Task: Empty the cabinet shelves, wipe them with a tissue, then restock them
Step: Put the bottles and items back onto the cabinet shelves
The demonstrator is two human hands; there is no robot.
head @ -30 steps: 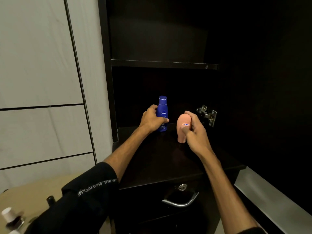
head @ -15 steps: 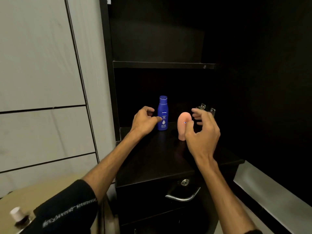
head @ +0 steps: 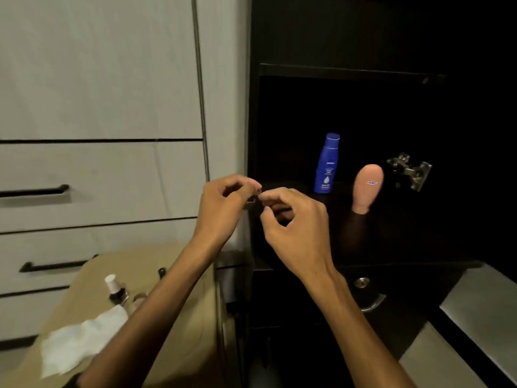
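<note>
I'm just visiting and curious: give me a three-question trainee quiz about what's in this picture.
1. True or false: the blue bottle stands upright on the dark shelf.
2. What lies nearer the tissue? A) small white-capped bottle B) peach bottle
3. Fill in: neither the left hand nor the right hand touches either shelf ____.

Key: 1 true; 2 A; 3 bottle.

The single head-worn camera looked forward and down, close over both forearms, with the dark cabinet (head: pixel 363 247) near at two o'clock.
</note>
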